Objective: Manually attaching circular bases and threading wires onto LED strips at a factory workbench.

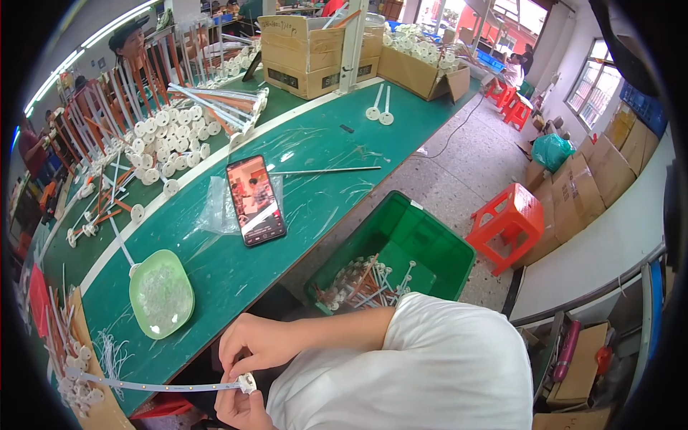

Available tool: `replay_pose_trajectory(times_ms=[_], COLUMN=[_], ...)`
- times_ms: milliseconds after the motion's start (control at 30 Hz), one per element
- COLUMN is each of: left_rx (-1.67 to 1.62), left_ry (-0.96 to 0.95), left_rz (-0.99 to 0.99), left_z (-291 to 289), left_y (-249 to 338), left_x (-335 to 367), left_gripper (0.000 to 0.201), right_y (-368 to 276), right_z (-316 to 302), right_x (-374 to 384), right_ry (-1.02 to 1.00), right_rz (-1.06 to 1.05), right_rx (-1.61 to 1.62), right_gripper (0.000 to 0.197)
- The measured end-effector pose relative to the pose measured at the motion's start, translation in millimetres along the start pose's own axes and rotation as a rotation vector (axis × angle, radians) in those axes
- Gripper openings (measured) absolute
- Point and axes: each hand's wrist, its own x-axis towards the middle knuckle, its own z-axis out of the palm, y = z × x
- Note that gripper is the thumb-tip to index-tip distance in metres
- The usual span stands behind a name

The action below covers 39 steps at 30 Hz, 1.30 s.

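Note:
A narrow white LED strip (168,388) with small yellow chips reaches left over the table edge. Its right end meets a white round base (246,383). My left hand (236,410) is closed around this base from below. From above, my right hand (252,344) bends its fingers down to the base, thumb and fingertips pinched close to it; whether something small sits between them is hidden. Just beyond the hands stands a light green dish (162,294) of small clear pieces. A bundle of thin white wires (111,358) lies left of it.
A lit phone (256,201) rests on the green table (315,158). Many white-based strips (168,140) crowd the far left. Cardboard boxes (301,57) stand at the back. On the floor are a green bin (430,244) of parts and a red stool (509,222).

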Motion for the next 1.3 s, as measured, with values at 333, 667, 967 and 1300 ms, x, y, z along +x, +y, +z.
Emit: replay_pose_trajectory(times_ms=[333, 667, 967, 1300], left_rx=[-0.038, -0.069, -0.040, 0.032], left_ry=[-0.049, -0.050, -0.065, -0.087], left_rz=[0.016, 0.016, 0.009, 0.007], left_z=[-3, 9, 12, 17], left_y=[10, 19, 25, 32], left_x=[2, 10, 14, 19], left_gripper=[0.026, 0.026, 0.030, 0.032], right_y=[6, 12, 9, 4], right_z=[-10, -10, -7, -9], right_x=[0, -3, -12, -17], right_ry=[-0.139, -0.083, -0.010, 0.022], right_rz=[-0.260, -0.260, -0.252, -0.164], right_rx=[-0.166, -0.287, -0.416, -0.516], right_gripper=[0.012, 0.007, 0.007, 0.008])
